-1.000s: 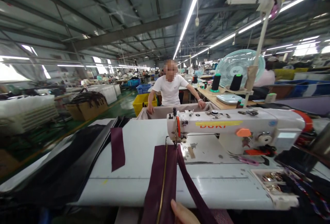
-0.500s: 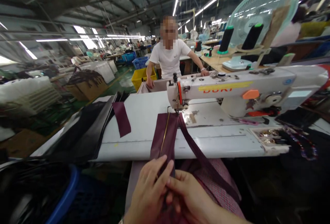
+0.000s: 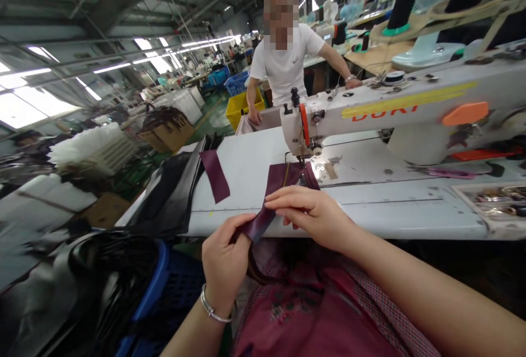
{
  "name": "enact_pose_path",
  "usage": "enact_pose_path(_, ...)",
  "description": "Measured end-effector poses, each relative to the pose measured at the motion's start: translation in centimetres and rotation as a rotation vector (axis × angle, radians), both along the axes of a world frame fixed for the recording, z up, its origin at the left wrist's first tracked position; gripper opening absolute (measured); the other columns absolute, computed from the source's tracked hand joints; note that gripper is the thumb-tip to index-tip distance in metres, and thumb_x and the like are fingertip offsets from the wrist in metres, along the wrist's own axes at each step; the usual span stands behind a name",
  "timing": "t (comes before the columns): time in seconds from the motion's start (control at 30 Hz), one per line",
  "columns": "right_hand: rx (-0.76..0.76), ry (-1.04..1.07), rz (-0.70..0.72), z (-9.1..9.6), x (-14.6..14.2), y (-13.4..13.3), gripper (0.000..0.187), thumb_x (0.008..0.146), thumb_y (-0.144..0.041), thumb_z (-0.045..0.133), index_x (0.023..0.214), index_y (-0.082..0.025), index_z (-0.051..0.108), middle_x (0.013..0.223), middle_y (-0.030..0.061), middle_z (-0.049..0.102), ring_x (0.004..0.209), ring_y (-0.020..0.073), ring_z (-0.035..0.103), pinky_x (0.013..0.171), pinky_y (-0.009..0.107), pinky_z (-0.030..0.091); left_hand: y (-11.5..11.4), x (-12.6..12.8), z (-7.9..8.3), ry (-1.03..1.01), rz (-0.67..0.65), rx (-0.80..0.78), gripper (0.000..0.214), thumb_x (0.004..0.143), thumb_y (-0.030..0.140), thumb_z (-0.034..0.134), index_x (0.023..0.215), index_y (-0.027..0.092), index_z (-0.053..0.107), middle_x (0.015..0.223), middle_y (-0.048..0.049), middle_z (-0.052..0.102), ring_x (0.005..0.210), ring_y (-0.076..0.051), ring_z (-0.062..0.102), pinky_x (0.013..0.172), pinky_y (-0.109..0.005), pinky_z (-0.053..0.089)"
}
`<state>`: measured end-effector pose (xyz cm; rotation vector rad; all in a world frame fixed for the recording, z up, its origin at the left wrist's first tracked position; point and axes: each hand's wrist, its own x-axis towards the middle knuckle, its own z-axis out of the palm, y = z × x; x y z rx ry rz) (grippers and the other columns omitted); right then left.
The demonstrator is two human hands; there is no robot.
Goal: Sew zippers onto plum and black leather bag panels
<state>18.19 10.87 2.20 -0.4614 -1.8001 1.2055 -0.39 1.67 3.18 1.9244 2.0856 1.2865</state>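
A maroon fabric piece with a gold zipper (image 3: 276, 179) runs from under the needle of the white sewing machine (image 3: 394, 110) toward me over the table edge. My left hand (image 3: 225, 261) is closed, pinching the near end of that fabric below the table edge. My right hand (image 3: 313, 213) lies over the same piece at the edge, fingers curled and pressed on it. A bracelet sits on my left wrist.
A loose maroon strip (image 3: 215, 175) and a stack of black material (image 3: 172, 195) lie on the white table (image 3: 370, 209) to the left. A blue crate (image 3: 152, 291) stands lower left. A tray of small metal parts (image 3: 497, 202) is at right. Another person in a white shirt (image 3: 287, 61) stands behind the machine.
The view dropped and moved closer. Both hands came up from below the table edge; the right hand now rests on the fabric at the edge and the left pinches its near end.
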Motion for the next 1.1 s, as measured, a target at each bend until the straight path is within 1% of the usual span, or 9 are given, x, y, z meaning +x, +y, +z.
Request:
enact_pose_path(0.13, 0.221, -0.034, 0.036, 0.3, -1.8, 0.8, 0.021, 0.087, -0.018, 0.061, 0.105, -0.025, 0.069, 0.104, -0.0007, 0.066, 0.095, 0.0124, 0.061, 0.088, 0.028, 0.05, 0.0, -0.1, 0.2, 0.013, -0.022, 0.013, 0.019, 0.083, 0.015, 0.058, 0.094, 0.023, 0.071, 0.089, 0.0027, 0.072, 0.079, -0.012, 0.067, 0.078, -0.021, 0.052)
enact_pose_path(0.33, 0.18, -0.09, 0.033, 0.4, -2.6, 1.1, 0.027, 0.081, -0.012, 0.067, 0.105, -0.022, 0.069, 0.098, 0.0, 0.067, 0.091, 0.0129, 0.062, 0.085, 0.028, 0.05, -0.4, -0.4, 0.6, 0.053, -0.06, 0.057, 0.022, 0.083, 0.011, 0.057, 0.094, 0.024, 0.071, 0.089, 0.0032, 0.071, 0.079, -0.011, 0.066, 0.077, -0.02, 0.051)
enact_pose_path(0.5, 0.162, -0.097, 0.005, 0.7, -2.6, 0.9, 0.017, 0.079, -0.01, 0.069, 0.092, -0.02, 0.071, 0.086, -0.0009, 0.066, 0.081, 0.0119, 0.061, 0.075, 0.024, 0.049, -0.7, -0.7, 0.8, 0.063, -0.138, 0.065, 0.024, 0.086, 0.011, 0.054, 0.097, 0.026, 0.069, 0.094, 0.0036, 0.069, 0.086, -0.01, 0.064, 0.081, -0.02, 0.049)
enact_pose_path(0.63, 0.129, -0.066, -0.024, 0.9, -2.6, 0.6, 0.013, 0.078, -0.01, 0.07, 0.085, -0.02, 0.071, 0.079, -0.0009, 0.065, 0.074, 0.0118, 0.06, 0.068, 0.023, 0.048, -0.9, -0.8, 0.2, -0.018, -0.246, 0.024, 0.023, 0.092, 0.022, 0.046, 0.11, 0.022, 0.06, 0.108, -0.0029, 0.063, 0.101, -0.015, 0.059, 0.088, -0.027, 0.049)
enact_pose_path(0.73, 0.094, -0.06, -0.046, 1.0, -2.4, 0.5, 0.013, 0.076, -0.009, 0.071, 0.082, -0.02, 0.071, 0.077, -0.0012, 0.064, 0.071, 0.0115, 0.059, 0.066, 0.022, 0.047, -0.6, -0.5, -0.5, -0.011, -0.252, 0.036, 0.035, 0.083, 0.035, 0.062, 0.113, 0.02, 0.056, 0.108, -0.0056, 0.061, 0.1, -0.019, 0.059, 0.085, -0.029, 0.051)
enact_pose_path(0.8, 0.088, -0.074, -0.067, 1.1, -2.4, 0.3, 0.014, 0.075, -0.007, 0.072, 0.08, -0.02, 0.072, 0.074, -0.0019, 0.063, 0.069, 0.0112, 0.058, 0.064, 0.021, 0.046, -0.2, -0.2, -0.6, 0.034, -0.206, 0.083, 0.031, 0.079, 0.033, 0.069, 0.105, 0.021, 0.06, 0.099, -0.0033, 0.063, 0.092, -0.017, 0.061, 0.081, -0.026, 0.052)
enact_pose_path(0.87, 0.104, -0.085, -0.086, 1.1, -2.4, 0.0, 0.015, 0.074, -0.006, 0.072, 0.079, -0.021, 0.072, 0.072, -0.0023, 0.063, 0.067, 0.0111, 0.058, 0.062, 0.021, 0.046, 0.2, 0.0, -0.4, 0.067, -0.197, 0.151, 0.016, 0.083, 0.024, 0.065, 0.098, 0.022, 0.063, 0.092, -0.0011, 0.065, 0.085, -0.014, 0.063, 0.077, -0.022, 0.052)
enact_pose_path(0.97, 0.15, -0.093, -0.114, 1.0, -2.2, -0.4, 0.014, 0.074, -0.007, 0.072, 0.079, -0.021, 0.071, 0.071, -0.0029, 0.062, 0.067, 0.0105, 0.058, 0.061, 0.019, 0.045, 0.7, 0.0, -0.1, 0.106, -0.281, 0.231, 0.016, 0.085, 0.015, 0.06, 0.099, 0.021, 0.064, 0.089, -0.0009, 0.065, 0.082, -0.012, 0.063, 0.075, -0.02, 0.052)
enact_pose_path(1.1, 0.436, -0.205, -0.059, 0.1, -1.0, 1.3, 0.011, 0.083, -0.016, 0.066, 0.092, -0.021, 0.068, 0.087, -0.0011, 0.066, 0.082, 0.0102, 0.061, 0.074, 0.017, 0.047, 0.9, -0.3, 0.0, 0.204, -0.424, 0.309, 0.025, 0.084, 0.007, 0.058, 0.106, 0.019, 0.062, 0.088, -0.003, 0.064, 0.082, -0.013, 0.061, 0.074, -0.022, 0.053)
